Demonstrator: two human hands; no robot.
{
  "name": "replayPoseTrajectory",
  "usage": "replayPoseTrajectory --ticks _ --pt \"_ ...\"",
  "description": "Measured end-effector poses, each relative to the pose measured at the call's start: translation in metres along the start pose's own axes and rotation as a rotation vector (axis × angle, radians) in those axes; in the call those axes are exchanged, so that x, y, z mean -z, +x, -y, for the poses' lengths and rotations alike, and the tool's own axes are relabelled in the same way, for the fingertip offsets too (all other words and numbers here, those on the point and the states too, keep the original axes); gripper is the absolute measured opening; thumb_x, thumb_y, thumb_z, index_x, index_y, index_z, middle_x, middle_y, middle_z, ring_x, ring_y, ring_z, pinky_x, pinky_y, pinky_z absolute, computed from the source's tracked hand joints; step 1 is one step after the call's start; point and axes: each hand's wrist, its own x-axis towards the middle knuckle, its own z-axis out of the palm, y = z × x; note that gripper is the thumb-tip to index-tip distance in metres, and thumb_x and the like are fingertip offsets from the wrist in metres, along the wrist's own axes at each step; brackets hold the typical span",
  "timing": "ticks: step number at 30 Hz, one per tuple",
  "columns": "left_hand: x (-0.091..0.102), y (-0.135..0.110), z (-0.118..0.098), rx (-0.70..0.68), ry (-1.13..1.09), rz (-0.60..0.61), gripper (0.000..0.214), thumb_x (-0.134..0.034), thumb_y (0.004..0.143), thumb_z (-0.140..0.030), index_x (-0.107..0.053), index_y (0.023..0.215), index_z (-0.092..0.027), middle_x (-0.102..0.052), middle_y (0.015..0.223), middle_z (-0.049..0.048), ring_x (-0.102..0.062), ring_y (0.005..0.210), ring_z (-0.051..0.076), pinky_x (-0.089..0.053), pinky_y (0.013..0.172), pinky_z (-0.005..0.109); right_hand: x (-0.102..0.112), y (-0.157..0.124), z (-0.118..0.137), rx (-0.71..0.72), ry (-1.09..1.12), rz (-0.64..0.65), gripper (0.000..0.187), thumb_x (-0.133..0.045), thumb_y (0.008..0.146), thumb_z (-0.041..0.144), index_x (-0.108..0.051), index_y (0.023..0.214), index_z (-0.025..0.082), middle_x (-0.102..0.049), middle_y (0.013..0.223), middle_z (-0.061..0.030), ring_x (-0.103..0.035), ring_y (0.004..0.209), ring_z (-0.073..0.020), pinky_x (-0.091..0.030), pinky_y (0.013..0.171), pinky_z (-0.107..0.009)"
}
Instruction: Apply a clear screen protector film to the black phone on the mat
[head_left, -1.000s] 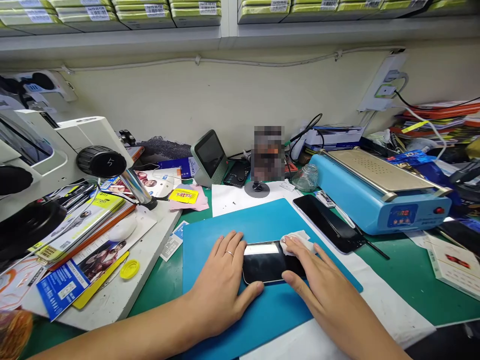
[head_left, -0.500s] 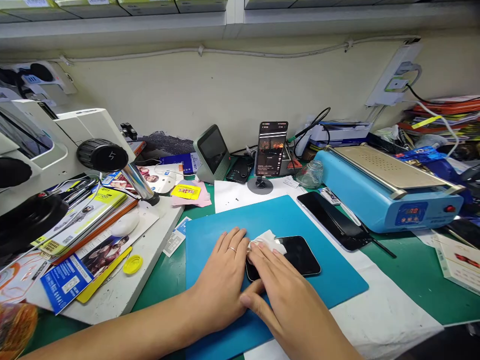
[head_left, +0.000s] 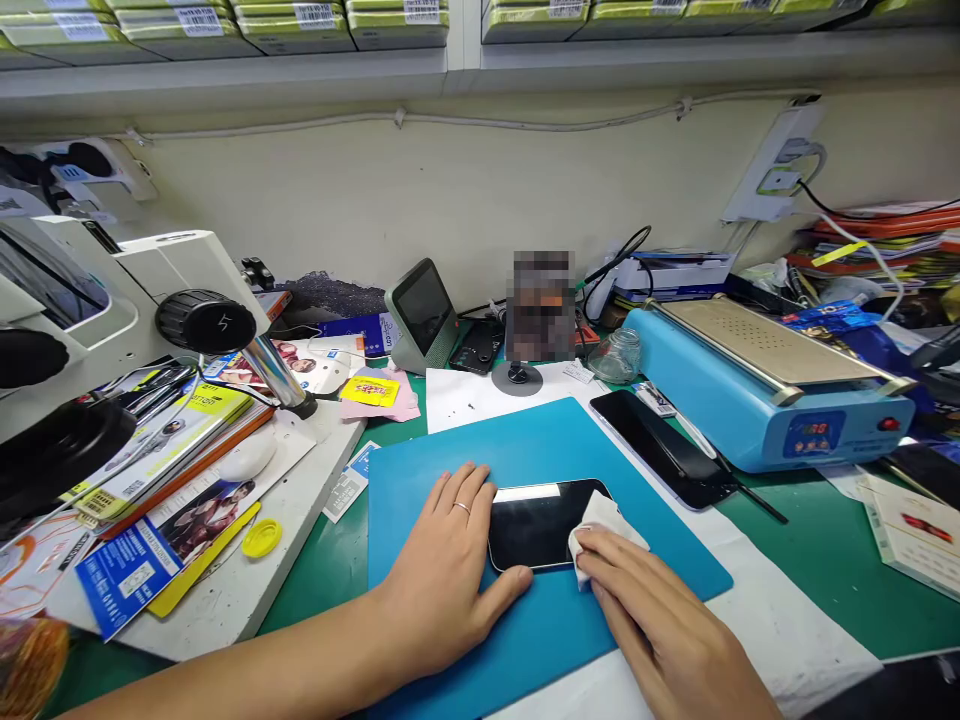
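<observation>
A black phone (head_left: 536,525) lies screen-up on a blue mat (head_left: 525,450). My left hand (head_left: 442,575) rests flat at the phone's left end, fingers spread, thumb along its near edge, holding it down. My right hand (head_left: 660,630) presses a small white wipe (head_left: 604,520) onto the phone's right end with its fingertips.
A second dark phone (head_left: 660,450) lies right of the mat beside a blue heating machine (head_left: 765,385). A microscope (head_left: 112,310) and stacked booklets fill the left. A small grey display (head_left: 420,315), a phone on a stand (head_left: 540,305) and a glass jar (head_left: 620,355) stand behind the mat.
My right hand slid the wipe from the phone's right end to its left end, then back to the right end. My left hand stayed put.
</observation>
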Motion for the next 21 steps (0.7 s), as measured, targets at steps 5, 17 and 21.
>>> replayPoseTrajectory --ticks 5,17,21 --pt "0.000 -0.001 0.000 0.006 -0.013 -0.016 0.063 -0.056 0.099 -0.052 -0.042 0.143 -0.009 -0.041 0.155 0.0230 -0.033 0.148 0.038 -0.031 0.119 0.062 0.014 0.013 0.008 -0.071 0.116 -0.038 0.023 -0.050 0.100 0.023 -0.073 0.104 0.024 -0.079 0.100 0.0002 -0.076 0.091 -0.0147 -0.060 0.086 -0.020" --pt "0.000 0.000 0.000 -0.011 -0.046 -0.056 0.064 -0.061 0.096 -0.049 -0.043 0.141 -0.007 -0.045 0.152 0.0247 -0.037 0.145 0.041 -0.033 0.117 0.063 0.038 0.032 0.016 -0.515 0.384 -0.020 0.018 -0.068 0.087 0.045 -0.072 0.082 0.029 -0.075 0.075 0.0013 -0.070 0.060 -0.0168 -0.056 0.054 -0.023" --pt "0.002 -0.002 -0.002 -0.028 -0.069 -0.120 0.063 -0.060 0.097 -0.049 -0.040 0.143 -0.011 -0.042 0.154 0.0234 -0.033 0.147 0.040 -0.030 0.117 0.065 0.029 0.032 0.015 -0.605 0.431 0.016 0.025 -0.070 0.085 0.051 -0.070 0.075 0.027 -0.071 0.066 0.0026 -0.066 0.055 -0.0150 -0.054 0.054 -0.022"
